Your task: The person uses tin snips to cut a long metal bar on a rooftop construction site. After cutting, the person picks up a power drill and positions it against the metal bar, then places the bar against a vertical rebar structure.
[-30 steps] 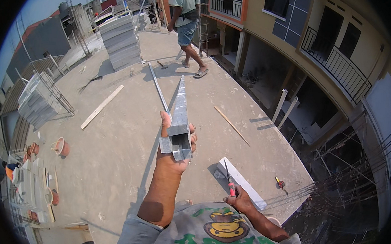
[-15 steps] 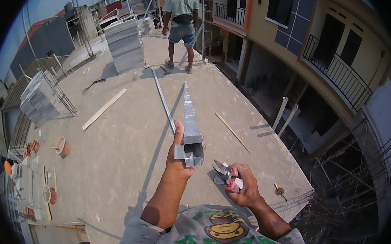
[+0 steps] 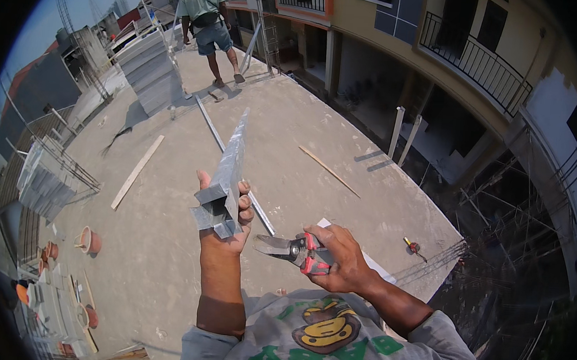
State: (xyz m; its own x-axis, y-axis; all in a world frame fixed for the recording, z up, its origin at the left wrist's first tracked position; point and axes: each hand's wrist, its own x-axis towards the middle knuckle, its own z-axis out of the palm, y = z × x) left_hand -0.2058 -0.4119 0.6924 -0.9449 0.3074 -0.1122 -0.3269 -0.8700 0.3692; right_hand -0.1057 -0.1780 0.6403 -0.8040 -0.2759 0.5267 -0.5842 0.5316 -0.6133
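My left hand (image 3: 234,233) grips a long, grey galvanized metal profile (image 3: 226,169), held out pointing away from me, with cut tabs folded outward at its near end. To its lower right, my right hand (image 3: 339,264) holds metal snips (image 3: 290,249) with red handles, their dark blades pointing left toward that near end, a little apart from it. Behind the profile a long light metal strip (image 3: 212,128) lies on the concrete slab, and a white block (image 3: 379,270) is partly hidden behind my right hand.
A co-worker (image 3: 209,27) walks at the back beside stacked grey blocks (image 3: 145,70). The slab drops off at its right edge (image 3: 434,207) toward scaffolding (image 3: 513,216). Wooden slats (image 3: 136,173), a tape measure (image 3: 414,249) and buckets (image 3: 90,240) lie around; more blocks (image 3: 48,170) stand left.
My right hand has lifted and moved left with the snips, now turned sideways. The profile has shifted left and tilted. The co-worker has walked farther away, and the view has swung slightly.
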